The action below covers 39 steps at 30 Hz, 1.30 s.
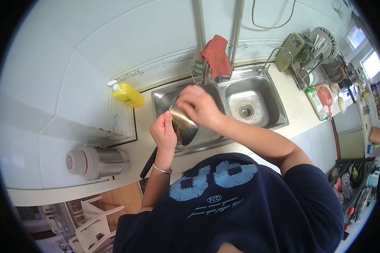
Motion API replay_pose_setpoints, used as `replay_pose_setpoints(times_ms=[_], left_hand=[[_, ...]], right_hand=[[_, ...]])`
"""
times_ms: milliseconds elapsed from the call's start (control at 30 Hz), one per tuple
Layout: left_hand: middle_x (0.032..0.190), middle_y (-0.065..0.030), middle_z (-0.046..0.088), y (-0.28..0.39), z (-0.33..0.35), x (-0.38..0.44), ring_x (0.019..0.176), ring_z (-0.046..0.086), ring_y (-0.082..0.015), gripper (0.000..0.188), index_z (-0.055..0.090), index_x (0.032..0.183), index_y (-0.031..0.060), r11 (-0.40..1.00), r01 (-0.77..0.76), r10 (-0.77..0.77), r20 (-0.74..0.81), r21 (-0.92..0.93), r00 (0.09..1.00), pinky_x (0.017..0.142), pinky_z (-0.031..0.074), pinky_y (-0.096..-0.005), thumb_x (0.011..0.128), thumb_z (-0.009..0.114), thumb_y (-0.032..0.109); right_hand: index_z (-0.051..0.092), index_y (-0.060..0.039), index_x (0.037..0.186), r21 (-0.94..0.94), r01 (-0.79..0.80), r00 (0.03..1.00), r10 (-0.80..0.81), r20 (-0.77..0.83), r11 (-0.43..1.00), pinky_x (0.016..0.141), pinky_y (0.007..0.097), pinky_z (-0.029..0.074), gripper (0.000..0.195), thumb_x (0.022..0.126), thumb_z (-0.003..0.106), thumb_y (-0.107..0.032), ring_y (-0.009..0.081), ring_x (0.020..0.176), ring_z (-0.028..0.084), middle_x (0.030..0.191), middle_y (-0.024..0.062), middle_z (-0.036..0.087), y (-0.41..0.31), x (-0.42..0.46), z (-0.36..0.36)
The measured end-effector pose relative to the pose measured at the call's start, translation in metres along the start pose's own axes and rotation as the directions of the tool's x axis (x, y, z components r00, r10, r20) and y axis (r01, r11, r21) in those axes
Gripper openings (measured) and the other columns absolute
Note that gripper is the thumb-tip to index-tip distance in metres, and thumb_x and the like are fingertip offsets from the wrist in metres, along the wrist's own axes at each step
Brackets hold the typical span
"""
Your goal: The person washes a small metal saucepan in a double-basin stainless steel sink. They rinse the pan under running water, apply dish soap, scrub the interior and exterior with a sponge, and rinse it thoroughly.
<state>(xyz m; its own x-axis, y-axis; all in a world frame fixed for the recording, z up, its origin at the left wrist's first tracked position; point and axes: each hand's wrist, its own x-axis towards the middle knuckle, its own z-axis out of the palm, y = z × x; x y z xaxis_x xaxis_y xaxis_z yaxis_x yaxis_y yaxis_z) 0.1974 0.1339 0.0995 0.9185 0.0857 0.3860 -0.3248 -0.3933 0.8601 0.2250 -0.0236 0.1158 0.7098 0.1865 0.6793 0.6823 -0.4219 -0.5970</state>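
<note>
Over the left basin of a steel double sink (205, 142), my left hand (165, 130) grips the rim of a metal pan (185, 125) that is tilted on its side. Its dark handle (148, 163) points down past my left wrist, over the counter edge. My right hand (198, 106) is blurred and lies against the pan's upper side with its fingers bent; whether it holds anything is hidden. Behind the hands, a red cloth (217, 57) hangs over the faucet (205, 72), beside a green and white sponge (197, 68) in a wire holder.
A yellow dish soap bottle (129, 95) stands left of the sink, and a large vacuum flask (98, 163) is at the lower left. The right basin (262, 104) has a drain strainer. Further right are a green cutting board (289, 52) and a dish rack (302, 80) with plates.
</note>
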Motion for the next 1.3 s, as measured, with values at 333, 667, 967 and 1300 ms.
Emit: replay_pose_setpoints(times_ms=[333,667,967,1300], left_hand=[[0.053,-0.0054,0.041,0.002,-0.005,-0.006,0.054,0.036,-0.0092,0.033,0.054,0.071,-0.0040,0.993,-0.013,0.008,-0.048,-0.117,0.999,0.049,0.034,-0.0290,0.095,0.050,0.018],[0.053,-0.0041,0.039,0.005,-0.007,-0.001,0.054,0.034,-0.0086,0.034,0.051,0.069,-0.0039,0.999,-0.014,0.012,-0.070,-0.030,0.997,0.048,0.032,-0.0278,0.095,0.050,0.017],[0.054,-0.0020,0.040,-0.002,-0.006,0.007,0.055,0.034,-0.0081,0.033,0.051,0.069,-0.0044,0.998,0.013,-0.018,-0.070,-0.068,0.997,0.048,0.032,-0.0276,0.095,0.051,0.016],[0.054,0.0020,0.038,0.004,-0.014,0.004,0.055,0.032,-0.0054,0.037,0.047,0.064,-0.0018,0.987,0.029,-0.047,-0.109,-0.156,0.993,0.047,0.028,-0.0246,0.095,0.051,0.016]], right_hand=[[0.062,-0.0010,0.081,0.059,0.084,0.994,-0.088,0.067,0.995,0.066,0.0359,0.048,0.007,0.076,0.066,-0.004,0.0303,0.075,0.058,0.079,0.0117,0.059,-0.027,-0.001,-0.007],[0.061,-0.0017,0.080,0.051,-0.039,0.999,0.039,0.009,0.998,0.066,0.0366,0.047,0.007,0.076,0.066,-0.004,0.0301,0.074,0.057,0.077,0.0113,0.057,0.004,0.004,-0.016],[0.062,-0.0034,0.079,0.111,-0.166,0.983,0.156,0.096,0.980,0.068,0.0352,0.048,0.008,0.074,0.068,-0.003,0.0274,0.080,0.057,0.082,0.0092,0.058,0.012,0.016,-0.013],[0.064,-0.0027,0.083,0.155,-0.022,0.986,-0.004,0.169,0.988,0.066,0.0326,0.048,0.010,0.075,0.070,-0.006,0.0267,0.074,0.059,0.079,0.0100,0.059,-0.017,0.023,-0.008]])
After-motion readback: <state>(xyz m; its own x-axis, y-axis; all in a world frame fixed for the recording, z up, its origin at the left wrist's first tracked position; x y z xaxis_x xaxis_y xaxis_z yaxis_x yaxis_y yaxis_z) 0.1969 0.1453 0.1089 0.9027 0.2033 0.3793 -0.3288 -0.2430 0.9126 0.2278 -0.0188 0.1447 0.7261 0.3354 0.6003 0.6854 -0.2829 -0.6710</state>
